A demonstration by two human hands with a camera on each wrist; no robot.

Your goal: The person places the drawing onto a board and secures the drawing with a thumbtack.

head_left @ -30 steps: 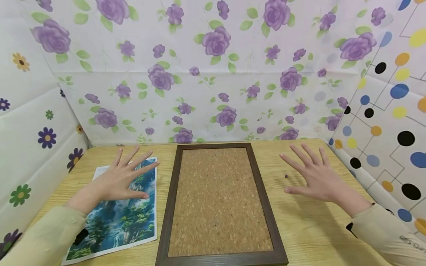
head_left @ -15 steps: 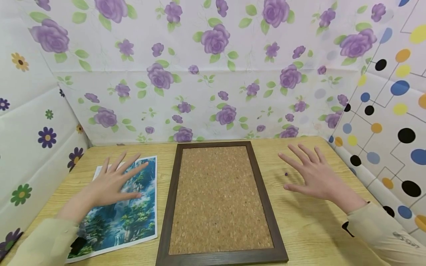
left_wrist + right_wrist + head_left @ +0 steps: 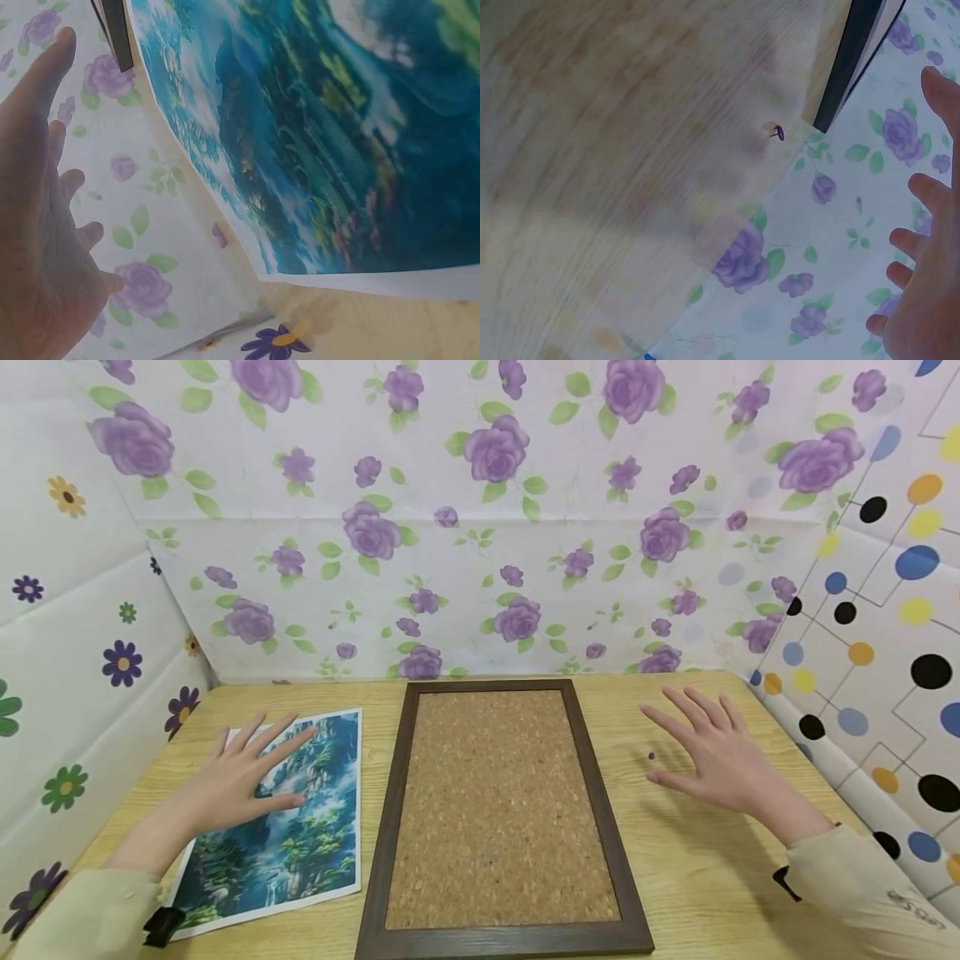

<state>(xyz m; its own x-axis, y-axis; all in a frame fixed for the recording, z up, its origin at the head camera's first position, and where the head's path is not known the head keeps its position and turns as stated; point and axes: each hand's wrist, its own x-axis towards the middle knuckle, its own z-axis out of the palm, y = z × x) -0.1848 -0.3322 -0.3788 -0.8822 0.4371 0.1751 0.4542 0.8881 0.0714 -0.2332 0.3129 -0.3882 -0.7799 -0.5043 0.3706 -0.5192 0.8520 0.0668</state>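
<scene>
Head view caught the left hand (image 3: 232, 785) with fingers spread, gripping nothing, over the print (image 3: 322, 827), and the right hand (image 3: 723, 764) splayed and just as free above the wooden table (image 3: 381, 735), near a tiny purple pin-like thing (image 3: 652, 756). The print lay left of the framed cork board (image 3: 502, 810), a bit askew and not touching it. Left wrist view showed that hand clear of the print, whose edge looked slightly lifted. Imo, handling the print well meant taking it by the white border, gently, so nothing creased. The pin-like thing was too small to read properly, but I reckon it called for a careful fingertip pinch, minding any sharp end.
</scene>
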